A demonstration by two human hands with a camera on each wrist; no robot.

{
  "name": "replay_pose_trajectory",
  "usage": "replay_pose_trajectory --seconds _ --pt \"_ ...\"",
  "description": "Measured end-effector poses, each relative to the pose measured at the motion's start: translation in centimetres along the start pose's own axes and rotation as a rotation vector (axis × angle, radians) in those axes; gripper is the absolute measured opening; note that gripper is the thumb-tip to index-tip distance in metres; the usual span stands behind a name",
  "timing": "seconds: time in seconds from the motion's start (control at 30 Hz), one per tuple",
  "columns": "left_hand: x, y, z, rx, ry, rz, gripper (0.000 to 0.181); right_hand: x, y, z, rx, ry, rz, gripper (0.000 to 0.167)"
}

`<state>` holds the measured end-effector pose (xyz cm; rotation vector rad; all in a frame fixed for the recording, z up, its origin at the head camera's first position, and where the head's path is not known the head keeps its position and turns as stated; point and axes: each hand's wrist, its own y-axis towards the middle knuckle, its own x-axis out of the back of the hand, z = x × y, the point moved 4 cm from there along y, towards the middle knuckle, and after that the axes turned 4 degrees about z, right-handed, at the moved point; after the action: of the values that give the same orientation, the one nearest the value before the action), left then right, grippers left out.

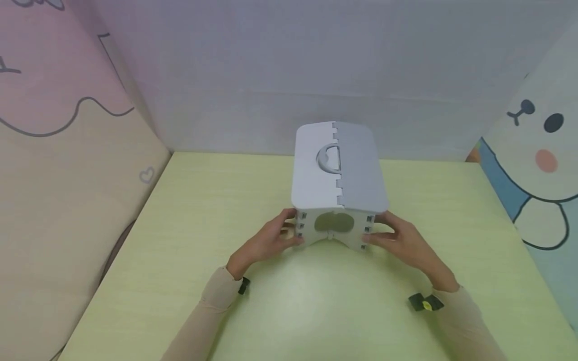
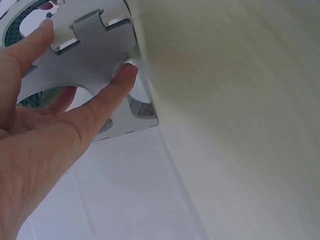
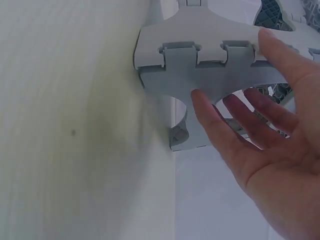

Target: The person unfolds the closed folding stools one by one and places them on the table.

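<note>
A light grey plastic folding stool (image 1: 311, 183) stands on the table, its two top halves meeting at a toothed centre seam. A curved handle (image 1: 323, 159) lies by that seam. My left hand (image 1: 270, 239) holds the stool's left side low down, the thumb at the front corner. On the opposite side my right hand (image 1: 408, 245) grips the leg part below the top. Both wrist views show fingers on the hinged side panel (image 3: 210, 75), some reaching into its cutouts. Patterned material (image 2: 17, 25) shows inside the stool.
The pale yellow-green table (image 1: 203, 200) meets a whitish cloth wall (image 1: 271, 75) at the back. Cartoon-printed panels (image 1: 542, 165) flank both sides. Dark straps (image 1: 425, 303) sit at the wrists.
</note>
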<state>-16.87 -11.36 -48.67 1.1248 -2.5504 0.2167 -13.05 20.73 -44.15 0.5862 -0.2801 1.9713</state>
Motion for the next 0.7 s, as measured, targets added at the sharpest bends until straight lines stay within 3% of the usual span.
replay_pose_trajectory --seconds 0.23,0.5,0.7 --pt "1.6 -0.4 -1.1 0.049 0.057 -0.092 0.082 1.7 -0.1 0.7 -0.014 -0.092 -0.065 0.059" --pt "4.0 -1.0 -3.7 0.014 0.126 -0.231 0.097 3.6 0.1 2.2 0.035 -0.160 -0.147 0.049" --pt "5.5 -1.1 -5.7 0.009 0.202 -0.311 0.098 5.1 0.8 3.5 0.047 -0.217 -0.184 0.051"
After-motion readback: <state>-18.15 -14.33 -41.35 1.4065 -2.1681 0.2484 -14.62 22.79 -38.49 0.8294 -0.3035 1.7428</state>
